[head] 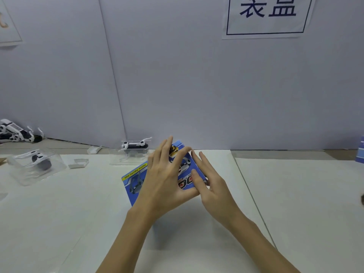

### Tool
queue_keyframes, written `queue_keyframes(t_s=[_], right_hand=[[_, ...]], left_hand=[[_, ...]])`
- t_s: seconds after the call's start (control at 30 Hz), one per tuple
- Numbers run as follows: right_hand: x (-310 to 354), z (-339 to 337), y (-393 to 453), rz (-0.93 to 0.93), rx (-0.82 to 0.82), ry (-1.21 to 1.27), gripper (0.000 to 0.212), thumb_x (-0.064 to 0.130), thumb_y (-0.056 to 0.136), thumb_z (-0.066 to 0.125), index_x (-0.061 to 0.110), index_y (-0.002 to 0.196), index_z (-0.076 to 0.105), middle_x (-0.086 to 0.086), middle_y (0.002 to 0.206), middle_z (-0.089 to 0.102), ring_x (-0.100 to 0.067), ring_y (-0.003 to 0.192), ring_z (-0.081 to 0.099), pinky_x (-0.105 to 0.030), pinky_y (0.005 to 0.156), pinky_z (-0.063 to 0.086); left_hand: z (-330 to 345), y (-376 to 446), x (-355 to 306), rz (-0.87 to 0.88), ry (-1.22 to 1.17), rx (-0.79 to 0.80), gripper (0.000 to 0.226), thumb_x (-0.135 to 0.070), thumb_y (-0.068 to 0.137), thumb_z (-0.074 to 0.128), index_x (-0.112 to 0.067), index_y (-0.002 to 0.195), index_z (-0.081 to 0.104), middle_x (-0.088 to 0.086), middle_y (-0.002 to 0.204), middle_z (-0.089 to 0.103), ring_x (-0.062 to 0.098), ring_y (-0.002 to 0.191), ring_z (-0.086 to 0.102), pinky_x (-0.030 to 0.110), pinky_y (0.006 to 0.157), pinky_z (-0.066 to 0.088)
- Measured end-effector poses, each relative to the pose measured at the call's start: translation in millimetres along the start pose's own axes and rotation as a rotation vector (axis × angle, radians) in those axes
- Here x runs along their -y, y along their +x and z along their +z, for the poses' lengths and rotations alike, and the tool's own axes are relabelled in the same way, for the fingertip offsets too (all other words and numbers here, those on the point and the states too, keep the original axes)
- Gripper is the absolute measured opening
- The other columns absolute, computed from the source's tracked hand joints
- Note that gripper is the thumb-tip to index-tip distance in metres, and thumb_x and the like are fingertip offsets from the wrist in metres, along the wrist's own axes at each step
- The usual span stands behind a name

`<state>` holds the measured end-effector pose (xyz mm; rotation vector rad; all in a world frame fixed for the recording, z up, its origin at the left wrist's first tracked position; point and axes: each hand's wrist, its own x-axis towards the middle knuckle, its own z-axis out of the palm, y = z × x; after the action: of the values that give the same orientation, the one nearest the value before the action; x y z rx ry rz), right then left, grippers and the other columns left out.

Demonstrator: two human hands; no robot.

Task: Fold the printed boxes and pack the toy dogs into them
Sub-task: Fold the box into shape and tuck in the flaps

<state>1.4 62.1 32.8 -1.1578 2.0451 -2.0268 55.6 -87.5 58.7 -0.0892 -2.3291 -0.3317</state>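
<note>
White table (295,194) under me; at its middle the blue printed box (134,184), my left hand (165,178) spread flat on it, right hand (208,180) straight-fingered against its side, hiding much print. Behind, a toy dog (136,144) in a clear tray (128,156); another tray (37,166) left.

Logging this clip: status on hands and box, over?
Left hand flat on the blue box, right hand pressing its side. Box on the table, flat or folded unclear. Toy dog in clear tray behind. Nothing blocking.
</note>
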Motion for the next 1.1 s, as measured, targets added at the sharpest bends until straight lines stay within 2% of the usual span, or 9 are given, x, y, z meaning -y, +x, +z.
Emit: queue_keyframes(t_s=[0.13,0.23,0.33,0.47,0.57,0.73,0.87,0.97,1.1], right_hand=[[-6.3,-15.0,5.8,0.075,-0.231,0.002,0.037,0.03,0.105,0.055,0.027,0.142,0.06,0.005,0.132,0.068,-0.007,0.118,0.066,-0.019,0.082,0.058],[-9.8,-32.1,9.8,0.152,-0.289,-0.093,0.032,0.043,0.102,0.056,0.039,0.133,0.065,0.006,0.122,0.072,-0.007,0.105,0.071,-0.018,0.071,0.057],[-12.1,-46.8,6.7,0.161,-0.076,-0.283,0.074,0.065,0.085,0.062,0.05,0.154,0.037,0.004,0.136,0.052,-0.004,0.112,0.063,-0.02,0.078,0.06],[-9.0,-61.3,4.7,0.068,0.094,-0.643,0.106,0.08,0.071,0.067,0.065,0.154,0.002,0.02,0.166,0.009,-0.007,0.145,0.032,-0.035,0.115,0.04],[-6.5,-49.4,5.3,-0.043,0.079,-0.399,0.096,0.06,0.084,0.076,0.057,0.157,0.014,0.032,0.158,0.032,0.008,0.14,0.037,-0.019,0.114,0.04],[-7.7,-44.6,12.3,0.104,-0.25,-0.162,0.058,0.077,0.081,0.064,0.042,0.127,0.06,0.017,0.102,0.073,-0.008,0.092,0.071,-0.022,0.065,0.059],[-15.2,-52.9,17.4,0.393,-0.292,-0.108,0.081,0.089,0.064,0.053,0.026,0.114,0.061,0.001,0.102,0.077,-0.015,0.087,0.077,-0.041,0.086,0.063],[-19.6,-52.9,18.1,0.431,-0.259,-0.14,0.08,0.093,0.07,0.038,0.029,0.112,0.061,0.005,0.097,0.078,-0.015,0.089,0.076,-0.041,0.092,0.06],[-21.1,-48.1,16.4,0.43,-0.204,-0.118,0.074,0.084,0.082,0.023,0.034,0.123,0.058,0.007,0.109,0.075,-0.018,0.102,0.073,-0.039,0.098,0.055]], left_hand=[[-5.0,-9.5,26.4,-0.148,0.123,0.331,0.114,-0.105,0.06,0.045,-0.06,0.157,0.005,-0.009,0.173,0.002,0.022,0.161,0.004,0.065,0.12,0.017],[-13.5,-17.8,50.7,-0.276,-0.186,0.444,0.094,-0.095,0.057,0.065,-0.058,0.14,0.04,-0.024,0.151,0.042,0.007,0.137,0.047,0.034,0.105,0.047],[-15.1,-16.7,62.2,-0.419,-0.448,0.22,0.066,-0.079,0.059,0.084,-0.045,0.112,0.065,-0.031,0.115,0.066,-0.009,0.109,0.062,0.014,0.08,0.053],[-10.6,-11.3,64.6,-0.781,-0.69,-0.169,0.058,-0.067,0.058,0.086,-0.025,0.095,0.072,-0.013,0.088,0.078,0.006,0.083,0.076,0.02,0.058,0.054],[-8.1,-10.3,59.9,-0.907,-0.835,-0.229,0.06,-0.071,0.062,0.081,-0.017,0.087,0.077,0.0,0.079,0.079,0.013,0.068,0.074,0.027,0.061,0.054],[-9.9,-7.8,47.0,-0.8,-1.027,-0.081,0.078,-0.093,0.071,0.056,-0.028,0.105,0.082,-0.001,0.103,0.08,0.014,0.094,0.076,0.03,0.077,0.054],[6.5,-12.1,33.5,-0.618,-1.091,0.145,0.065,-0.07,0.074,0.076,-0.044,0.132,0.064,-0.005,0.12,0.076,0.02,0.107,0.075,0.036,0.084,0.062],[16.4,-15.7,26.4,-0.598,-1.108,0.134,0.058,-0.059,0.076,0.081,-0.051,0.129,0.059,-0.01,0.12,0.075,0.016,0.105,0.075,0.02,0.079,0.058],[27.0,-19.1,25.3,-0.639,-1.178,0.089,0.062,-0.055,0.077,0.081,-0.038,0.133,0.061,-0.005,0.121,0.075,0.021,0.107,0.075,0.032,0.089,0.057]])
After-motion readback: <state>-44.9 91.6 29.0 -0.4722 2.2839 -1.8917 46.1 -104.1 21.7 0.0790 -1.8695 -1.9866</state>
